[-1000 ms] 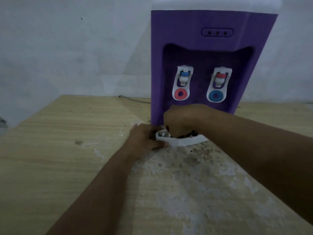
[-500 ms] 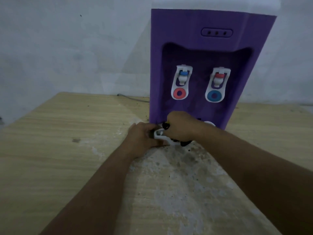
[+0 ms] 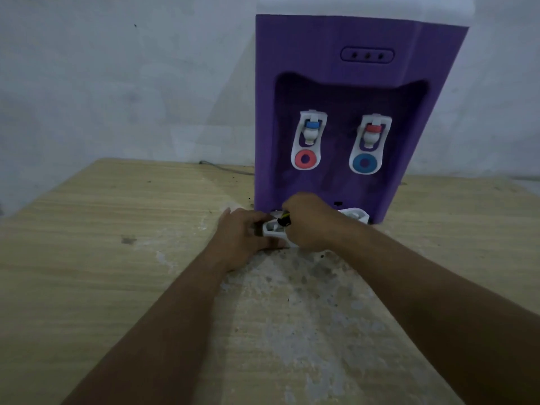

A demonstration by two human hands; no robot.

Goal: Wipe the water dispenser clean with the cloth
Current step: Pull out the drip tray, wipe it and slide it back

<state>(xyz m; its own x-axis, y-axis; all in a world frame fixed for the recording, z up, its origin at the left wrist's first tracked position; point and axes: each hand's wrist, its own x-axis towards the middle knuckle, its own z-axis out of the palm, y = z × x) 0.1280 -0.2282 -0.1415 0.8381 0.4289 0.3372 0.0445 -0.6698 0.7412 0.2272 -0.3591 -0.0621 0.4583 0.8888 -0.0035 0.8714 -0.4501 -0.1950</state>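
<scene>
— Two hands, both busy at the foot of the water dispenser [image 3: 339, 92], which stands on the bench [image 3: 102, 229] against the wall. From the left, that bench is pale wood grain, worn to a blotchy grey patch under your arms and dotted with dark specks. Your left hand [image 3: 242, 232] has its fingers curled over the left end of the white drip tray [image 3: 273, 229], steadying it.

— Agreed. Just right of that, your right hand [image 3: 309, 226] is closed round a dark wad with a yellowish edge, by the look of it the cloth [image 3: 284, 222], pressed down onto the tray. Most of it is hidden in your fist.

— How will it handle? The tray looks like thin, hard plastic, light and smooth. I'd guess it slides or pops loose easily, so you do well to grip the end rim, not the middle.

— The cloth is soft and will bunch. You'd want it wrapped over your fingertips to reach the tray's corners.

— Up and to the right, the body is matte purple and boxy, with a recessed bay. It has two white taps: the left tap [image 3: 311, 135] has a blue cap, the right tap [image 3: 372, 138] a red one. Those levers look delicate, so wipe round them lightly.
</scene>
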